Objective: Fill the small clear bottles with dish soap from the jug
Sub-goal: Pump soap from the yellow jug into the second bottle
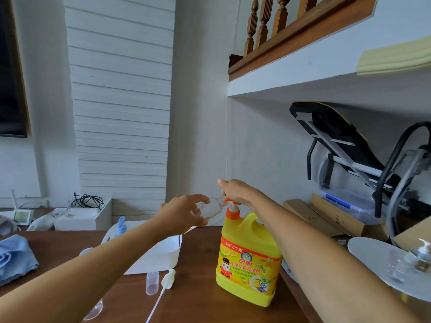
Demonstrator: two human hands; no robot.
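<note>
Your two forearms run in from the bottom edge, both cut off before the elbow. Your left hand [184, 213], at mid-frame, has fingers and thumb curled round a small clear bottle [210, 209], tilted with its neck up against the orange pump head [229, 202]. Whether anything is in the bottle is hard to make out. Your right hand [238, 194] lies palm-down on that pump head, fingers mostly straight and reaching past it, and hides the top of the pump.

The yellow jug [249, 259] stands upright on the brown wooden table [198, 287], right of centre. Its label reads "127克" and "白猫"; the smaller print is too fine to read.

Low centre, a loose white pump with its tube [168, 278] lies beside a small clear cap [152, 282]. A white tub [163, 250] sits behind them, partly hidden by your left arm, and a blue cloth [16, 259] is cut by the left edge. At lower right a white round plate [373, 259] holds blurred glassware. Behind are white slatted panelling [121, 113] and, upper right, a wooden banister [279, 26].
</note>
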